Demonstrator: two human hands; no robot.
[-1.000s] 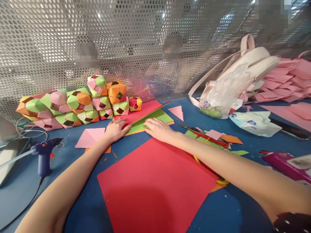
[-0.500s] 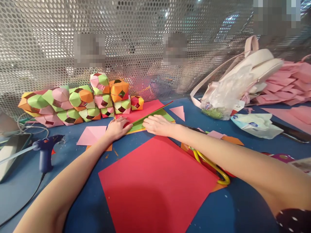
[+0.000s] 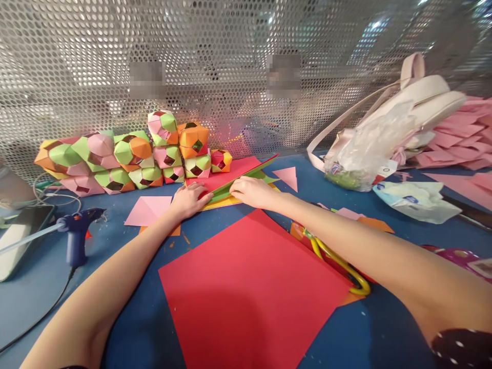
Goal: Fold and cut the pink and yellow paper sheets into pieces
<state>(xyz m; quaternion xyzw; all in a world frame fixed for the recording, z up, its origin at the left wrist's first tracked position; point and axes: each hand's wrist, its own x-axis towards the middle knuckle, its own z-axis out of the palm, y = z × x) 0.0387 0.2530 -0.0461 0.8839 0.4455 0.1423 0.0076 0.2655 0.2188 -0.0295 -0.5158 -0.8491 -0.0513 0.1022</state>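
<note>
A stack of coloured paper with red (image 3: 234,170), green (image 3: 261,175) and yellow (image 3: 223,202) sheets lies at the far side of the table. My left hand (image 3: 190,200) rests on the stack's left end, fingers stretched out over the red paper. With fingers bent at the near edge of the green paper, my right hand (image 3: 253,192) grips it, and green sheets stand partly lifted along with the red on top. Its fingertips are partly hidden. Closer to me, a large square red sheet (image 3: 249,287) lies flat, touched by neither hand.
Folded paper balls (image 3: 132,154) are stacked along the perforated metal screen (image 3: 230,77). A blue glue gun (image 3: 77,238) stands left. Yellow-handled scissors (image 3: 342,266) lie partly under the red sheet. A white backpack (image 3: 430,97), plastic bag (image 3: 365,148) and tissue pack (image 3: 417,200) are right.
My right hand has raised the near edge of the green paper a little, and more yellow shows beneath it. My left hand stays on the stack. The whole view has shifted slightly.
</note>
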